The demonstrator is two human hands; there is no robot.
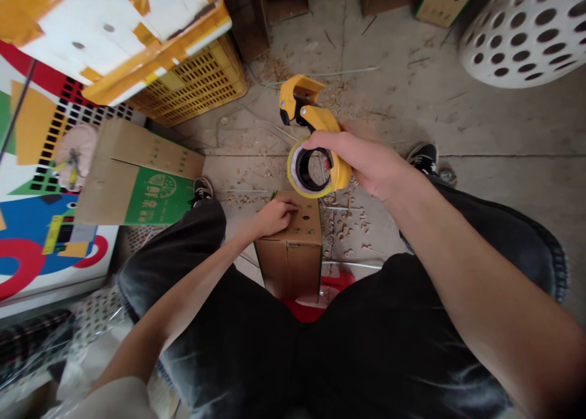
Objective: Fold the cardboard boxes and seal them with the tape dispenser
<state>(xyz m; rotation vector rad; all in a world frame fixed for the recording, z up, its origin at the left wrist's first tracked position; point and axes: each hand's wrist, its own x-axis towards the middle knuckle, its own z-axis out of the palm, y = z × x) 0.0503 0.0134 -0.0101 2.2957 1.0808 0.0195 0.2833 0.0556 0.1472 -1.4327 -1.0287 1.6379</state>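
Observation:
My right hand [366, 153] is wrapped round a yellow tape dispenser [337, 163], held up above the floor. A roll of tape [295, 172] with a black hub sits in the dispenser, and its head points away from me. Between my legs stands a brown cardboard box [302, 266] with green edges. On its top face lies my left hand [276, 216], fingers curled against the cardboard near a small round hole. One fingertip seems to be at a hole, though I cannot tell whether it is inside.
A larger green and brown carton [141, 175] stands at the left. Behind it a taped white foam box [160, 16] rests on a yellow plastic crate [201, 77]. A white basket with holes [522, 35] is at the far right. Shavings [350, 224] and thin strips litter the floor.

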